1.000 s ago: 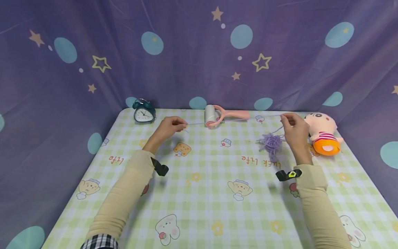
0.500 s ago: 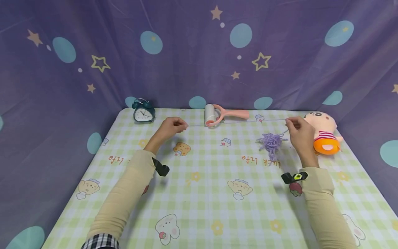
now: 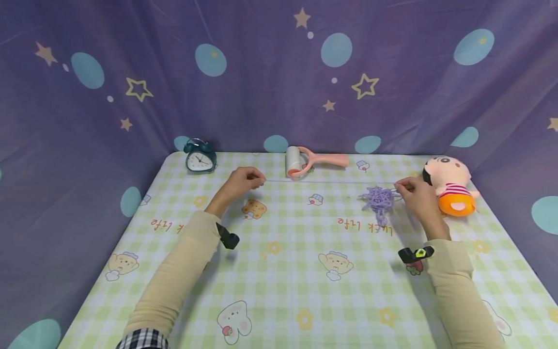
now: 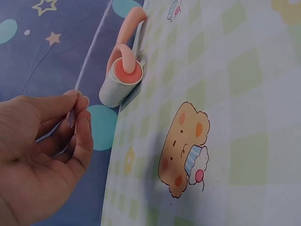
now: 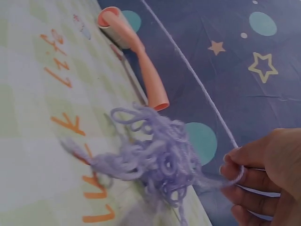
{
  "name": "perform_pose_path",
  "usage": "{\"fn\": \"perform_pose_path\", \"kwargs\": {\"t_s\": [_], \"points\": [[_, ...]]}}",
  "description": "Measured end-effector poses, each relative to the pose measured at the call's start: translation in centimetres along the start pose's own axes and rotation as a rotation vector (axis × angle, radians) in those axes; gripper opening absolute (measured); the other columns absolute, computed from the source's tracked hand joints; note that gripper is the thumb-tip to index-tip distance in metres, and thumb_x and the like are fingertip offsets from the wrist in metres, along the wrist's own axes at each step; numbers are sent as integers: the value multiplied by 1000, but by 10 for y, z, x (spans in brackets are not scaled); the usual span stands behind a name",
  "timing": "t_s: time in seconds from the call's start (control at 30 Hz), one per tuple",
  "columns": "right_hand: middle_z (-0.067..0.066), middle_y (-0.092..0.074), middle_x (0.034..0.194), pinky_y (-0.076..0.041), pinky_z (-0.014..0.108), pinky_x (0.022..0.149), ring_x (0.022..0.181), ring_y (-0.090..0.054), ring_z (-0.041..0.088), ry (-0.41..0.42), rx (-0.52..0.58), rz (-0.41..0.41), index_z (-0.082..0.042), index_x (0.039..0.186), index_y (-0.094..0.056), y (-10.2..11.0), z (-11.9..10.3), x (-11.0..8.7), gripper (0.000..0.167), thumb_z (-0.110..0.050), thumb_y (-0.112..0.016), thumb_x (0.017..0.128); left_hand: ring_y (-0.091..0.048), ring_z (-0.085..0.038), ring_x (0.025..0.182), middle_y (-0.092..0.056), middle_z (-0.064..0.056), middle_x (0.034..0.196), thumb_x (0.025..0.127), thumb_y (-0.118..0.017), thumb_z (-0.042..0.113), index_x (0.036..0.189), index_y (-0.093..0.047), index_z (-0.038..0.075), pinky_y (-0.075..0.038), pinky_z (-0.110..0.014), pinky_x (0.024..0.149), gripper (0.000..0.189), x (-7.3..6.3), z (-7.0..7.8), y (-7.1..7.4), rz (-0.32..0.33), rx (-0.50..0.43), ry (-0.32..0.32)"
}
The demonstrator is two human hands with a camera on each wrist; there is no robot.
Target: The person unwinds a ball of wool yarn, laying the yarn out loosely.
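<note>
A strand of light purple yarn (image 3: 331, 182) runs taut and nearly level between both hands, above the table. My left hand (image 3: 243, 182) pinches it near one end between thumb and fingertips; in the left wrist view a short tail of yarn (image 4: 71, 118) shows below the pinch. At the other side my right hand (image 3: 416, 196) pinches the strand between thumb and index finger. From that pinch the yarn bends back to a loose tangled bundle of yarn (image 5: 162, 157), just left of the right hand in the head view.
A pink-handled lint roller (image 3: 320, 159) lies at the table's back edge, behind the strand. A dark green alarm clock (image 3: 200, 157) stands at back left. A plush doll (image 3: 455, 189) in orange shorts is close to the right hand. A patterned curtain (image 3: 270, 72) hangs behind the table.
The right hand has shifted slightly right and then down toward the bundle. My left hand has lowered a little. The strand between them now hangs lower in view, in front of the lint roller.
</note>
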State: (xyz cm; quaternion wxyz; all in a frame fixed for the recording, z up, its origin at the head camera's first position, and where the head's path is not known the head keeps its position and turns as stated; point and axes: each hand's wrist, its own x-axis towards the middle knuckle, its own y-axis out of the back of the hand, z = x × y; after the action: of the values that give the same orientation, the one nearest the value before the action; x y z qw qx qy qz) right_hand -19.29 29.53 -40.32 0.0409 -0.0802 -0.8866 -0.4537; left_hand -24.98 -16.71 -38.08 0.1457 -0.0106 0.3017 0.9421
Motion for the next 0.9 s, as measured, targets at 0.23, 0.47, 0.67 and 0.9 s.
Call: {"fn": "perform_pose_path", "kwargs": {"t_s": [0.23,0.47,0.67,0.9], "points": [[19,-68,102,-47,47,77,91,-59,33,0,-48,-43,-6,109,-67,-8,2,0,29,-29,-54,98,-62,-38,101,-68,-15,102,94,-62,15,107,-66,4,-54,-48,91,17,2,-1,-2,-7,6,-9],[20,-67,101,-48,47,78,89,-59,33,25,-44,-31,-3,107,-67,-11,0,0,25,-23,-55,98,-62,-39,98,-68,-16,101,94,-62,17,105,-67,4,-54,-50,90,18,1,2,-3,-9,-10,-35],[22,-66,106,-45,54,87,99,-58,38,25,-13,9,-1,112,-64,-10,-5,2,29,-24,-52,99,-61,-41,97,-68,-16,99,94,-62,18,104,-67,4,-53,-52,89,17,2,3,-4,-8,-24,-53],[22,-64,104,-46,52,86,98,-59,37,139,66,126,1,108,-66,-25,-21,6,22,-15,-57,96,-60,-41,96,-67,-19,101,96,-59,20,103,-66,5,-51,-54,89,18,1,6,-4,-1,-25,-54]]}}
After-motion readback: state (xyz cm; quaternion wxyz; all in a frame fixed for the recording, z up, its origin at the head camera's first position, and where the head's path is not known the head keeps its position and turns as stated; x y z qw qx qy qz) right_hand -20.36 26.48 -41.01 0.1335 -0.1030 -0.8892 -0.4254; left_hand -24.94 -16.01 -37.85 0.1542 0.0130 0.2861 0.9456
